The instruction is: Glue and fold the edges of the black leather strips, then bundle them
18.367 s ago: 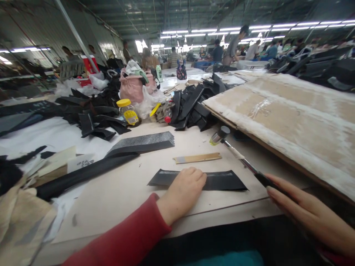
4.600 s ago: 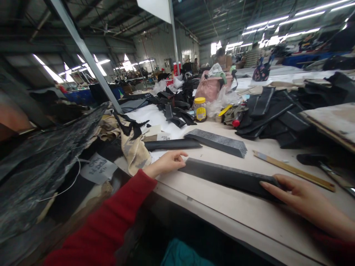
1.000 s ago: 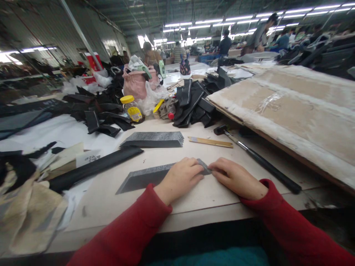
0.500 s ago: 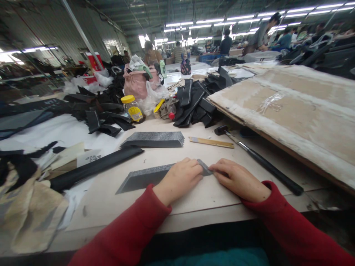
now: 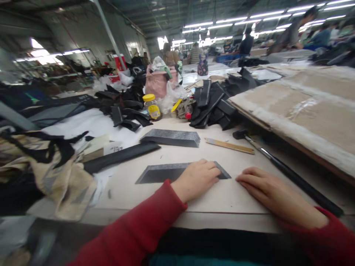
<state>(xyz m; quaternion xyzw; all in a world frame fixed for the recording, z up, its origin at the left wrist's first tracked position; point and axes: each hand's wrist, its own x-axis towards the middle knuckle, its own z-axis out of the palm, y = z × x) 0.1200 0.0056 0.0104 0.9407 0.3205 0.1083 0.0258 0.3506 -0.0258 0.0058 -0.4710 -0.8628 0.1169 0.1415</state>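
Observation:
A flat grey-black strip of material [image 5: 163, 173] with slanted ends and a speckled grey border lies on the pale work board [image 5: 194, 199]. My left hand [image 5: 198, 177] rests across its right half and holds it down, fingers bent over it. To the right of the strip's tip is my right hand [image 5: 260, 184], apart from it, with fingers pressed together low over the board. Whether anything small is between those fingertips is hidden. Behind the strip lies a stack of similar strips [image 5: 172, 137]. A yellowish flat stick or cutter [image 5: 230, 145] lies right of the stack.
A black-handled hammer [image 5: 291, 171] lies along the right, beside a large raised board [image 5: 299, 96]. A long black strip [image 5: 122, 157] and beige cloth [image 5: 63, 177] are left. Behind are a yellow-lidded jar [image 5: 152, 107], black pieces [image 5: 210, 103] and a pink bag [image 5: 158, 83].
My right hand has left the strip's right end and moved right. My left hand stays on the strip, which now lies flatter. The view has turned left.

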